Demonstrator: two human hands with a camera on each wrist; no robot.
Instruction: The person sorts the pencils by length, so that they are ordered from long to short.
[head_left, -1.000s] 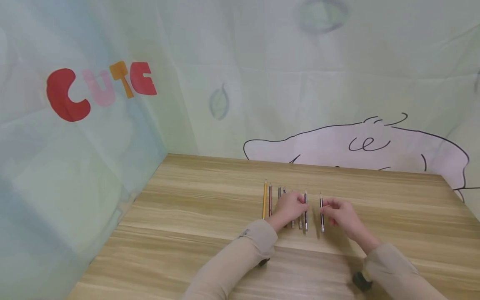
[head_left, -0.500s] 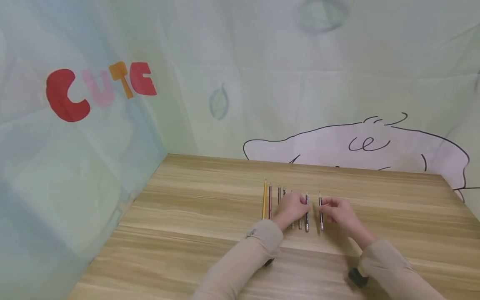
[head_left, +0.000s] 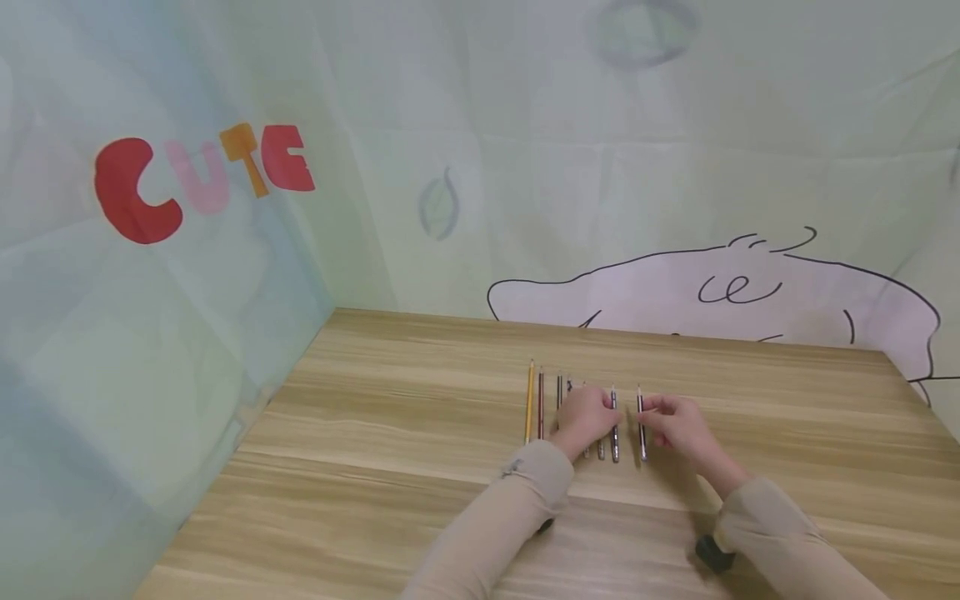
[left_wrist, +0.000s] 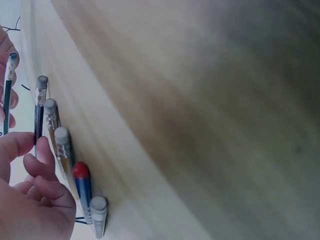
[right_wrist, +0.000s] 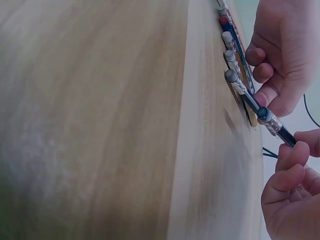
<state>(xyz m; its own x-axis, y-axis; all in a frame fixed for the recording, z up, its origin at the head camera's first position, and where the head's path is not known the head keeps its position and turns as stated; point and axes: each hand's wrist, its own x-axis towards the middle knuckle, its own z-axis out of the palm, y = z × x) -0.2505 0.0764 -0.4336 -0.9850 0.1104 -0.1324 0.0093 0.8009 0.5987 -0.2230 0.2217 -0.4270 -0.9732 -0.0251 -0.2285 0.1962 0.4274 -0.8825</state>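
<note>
My left hand (head_left: 588,414) pinches a dark patterned pencil (head_left: 615,443) between thumb and finger, at the right end of a row of pencils. To its right, my right hand (head_left: 681,427) pinches another dark pencil (head_left: 642,433) near its middle, tip pointing away and eraser end toward me. A narrow gap separates these two pencils. In the right wrist view, the right hand's pencil (right_wrist: 281,132) has a dark blue-green eraser and a silver ferrule; the left hand's pencil (right_wrist: 247,96) has a grey eraser. The left hand covers the middle of several row pencils.
A yellow pencil (head_left: 529,400) lies at the row's left end, beside a dark red pencil (head_left: 541,400). One pencil has a red end cap (left_wrist: 81,170). Wood-grain table (head_left: 375,400) runs back to a printed cloth wall (head_left: 390,208).
My left hand has shifted slightly right with its pencil, apart from the row. My right hand has come slightly left with its pencil, narrowing the gap between the two.
</note>
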